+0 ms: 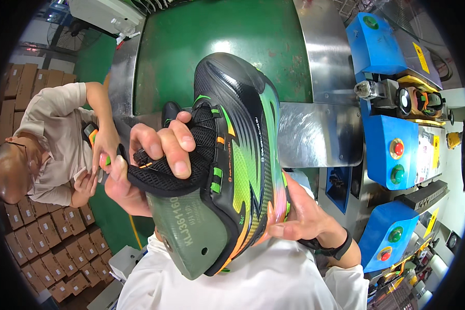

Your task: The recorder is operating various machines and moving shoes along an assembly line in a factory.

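Note:
A black, green and orange sports shoe (pixel 243 134) is held up in front of my chest, its toe pointing away. Inside it sits a dark green shoe last (pixel 186 232), its rear top bare where the tongue is lifted. My left hand (pixel 160 150) is closed on the black mesh tongue (pixel 201 134), pulling it up and back. Around the heel's right side my right hand (pixel 305 212) grips the shoe, thumb against the orange-pink upper. The sole is mostly hidden.
Beyond the shoe runs a green conveyor belt (pixel 186 31) with metal edges. Blue control boxes (pixel 392 150) with red and green buttons stand on the right, beside a machine holding another shoe (pixel 429 102). On the left sits a co-worker (pixel 57 129), before stacked cartons (pixel 51 243).

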`<state>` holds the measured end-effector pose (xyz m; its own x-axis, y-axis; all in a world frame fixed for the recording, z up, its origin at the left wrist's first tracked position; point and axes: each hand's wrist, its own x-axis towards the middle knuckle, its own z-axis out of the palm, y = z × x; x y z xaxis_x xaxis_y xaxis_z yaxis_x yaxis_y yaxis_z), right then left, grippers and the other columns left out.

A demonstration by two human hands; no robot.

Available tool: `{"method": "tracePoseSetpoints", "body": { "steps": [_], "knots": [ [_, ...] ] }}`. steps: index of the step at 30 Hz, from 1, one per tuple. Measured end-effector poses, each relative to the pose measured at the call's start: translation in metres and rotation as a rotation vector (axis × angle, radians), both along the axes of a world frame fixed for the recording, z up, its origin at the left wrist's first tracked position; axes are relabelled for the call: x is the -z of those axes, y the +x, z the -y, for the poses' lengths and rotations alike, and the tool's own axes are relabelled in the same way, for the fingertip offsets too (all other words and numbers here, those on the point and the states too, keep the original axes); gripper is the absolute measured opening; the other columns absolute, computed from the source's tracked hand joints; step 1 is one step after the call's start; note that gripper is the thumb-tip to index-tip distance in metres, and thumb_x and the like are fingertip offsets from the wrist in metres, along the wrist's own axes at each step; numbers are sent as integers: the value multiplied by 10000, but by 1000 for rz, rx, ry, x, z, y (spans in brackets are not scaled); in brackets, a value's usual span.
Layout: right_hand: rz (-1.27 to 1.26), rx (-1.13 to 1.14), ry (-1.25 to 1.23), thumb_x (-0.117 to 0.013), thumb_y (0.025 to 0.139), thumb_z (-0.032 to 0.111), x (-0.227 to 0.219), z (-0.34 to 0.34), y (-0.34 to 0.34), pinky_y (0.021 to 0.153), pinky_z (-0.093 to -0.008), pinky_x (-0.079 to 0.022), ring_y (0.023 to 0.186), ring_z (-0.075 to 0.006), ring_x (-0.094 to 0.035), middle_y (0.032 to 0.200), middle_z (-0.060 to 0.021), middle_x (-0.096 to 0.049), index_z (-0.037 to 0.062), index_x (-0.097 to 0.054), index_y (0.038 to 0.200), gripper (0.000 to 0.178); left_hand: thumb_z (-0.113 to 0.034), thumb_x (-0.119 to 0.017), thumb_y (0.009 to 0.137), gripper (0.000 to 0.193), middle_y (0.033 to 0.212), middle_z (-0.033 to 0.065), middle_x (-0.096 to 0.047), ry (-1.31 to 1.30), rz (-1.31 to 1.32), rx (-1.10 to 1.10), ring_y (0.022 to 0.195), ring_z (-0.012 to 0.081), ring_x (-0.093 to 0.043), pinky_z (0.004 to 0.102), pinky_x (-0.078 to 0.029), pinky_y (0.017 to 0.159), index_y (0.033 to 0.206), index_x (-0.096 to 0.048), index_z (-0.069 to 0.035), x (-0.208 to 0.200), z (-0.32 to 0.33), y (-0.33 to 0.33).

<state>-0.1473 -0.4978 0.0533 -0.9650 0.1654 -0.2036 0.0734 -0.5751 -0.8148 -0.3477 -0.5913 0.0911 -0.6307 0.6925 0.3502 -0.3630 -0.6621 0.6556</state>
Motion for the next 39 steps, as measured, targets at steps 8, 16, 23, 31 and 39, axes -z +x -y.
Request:
{"method": "tracePoseSetpoints", "body": {
  "steps": [8, 16, 23, 31, 39],
  "knots": [
    [-3, -49, -101, -755, 736, 300, 4, 5, 9, 1111, -388, -265, 1329, -249, -341, 1440, -161, -348, -25, -118, 1488, 1038, -433, -320, 863, 403, 709, 122, -608, -11, 14, 9, 914, 270, -541, 415, -216, 1074, 875, -463, -56, 3, 7, 4],
    [-46, -27, -119, -759, 757, 289, 5, 7, 8, 1091, -381, -302, 1293, -235, -380, 1411, -152, -381, -31, -122, 1481, 1016, -429, -356, 849, 403, 714, 133, -611, -58, -3, 18, 917, 276, -541, 415, -201, 1078, 890, -477, -46, 1, 9, 4],
    [0, -11, -46, -750, 749, 263, 2, 12, 9, 1055, -348, -343, 1225, -209, -441, 1344, -129, -452, -38, -186, 1454, 951, -398, -365, 855, 369, 689, 140, -601, -45, 20, -1, 883, 284, -543, 426, -226, 1061, 866, -480, -47, 1, 7, 10],
    [374, 282, 289, -720, 748, 294, -17, -13, -15, 1068, -385, -328, 1299, -256, -408, 1410, -162, -400, 27, -240, 1472, 909, -301, -526, 957, 265, 805, 98, -638, -668, 138, -244, 823, 176, -632, 309, -496, 761, 928, -527, -38, -3, -13, 9],
    [80, 211, 1093, -810, 677, 125, -33, -11, -24, 939, -345, -480, 1136, -259, -602, 1265, -195, -576, -29, -321, 1409, 894, -375, -611, 930, 326, 744, -6, -564, -752, 343, -70, 682, 82, -517, 261, -439, 645, 820, -587, -69, -6, -29, 2]
  ]
}}
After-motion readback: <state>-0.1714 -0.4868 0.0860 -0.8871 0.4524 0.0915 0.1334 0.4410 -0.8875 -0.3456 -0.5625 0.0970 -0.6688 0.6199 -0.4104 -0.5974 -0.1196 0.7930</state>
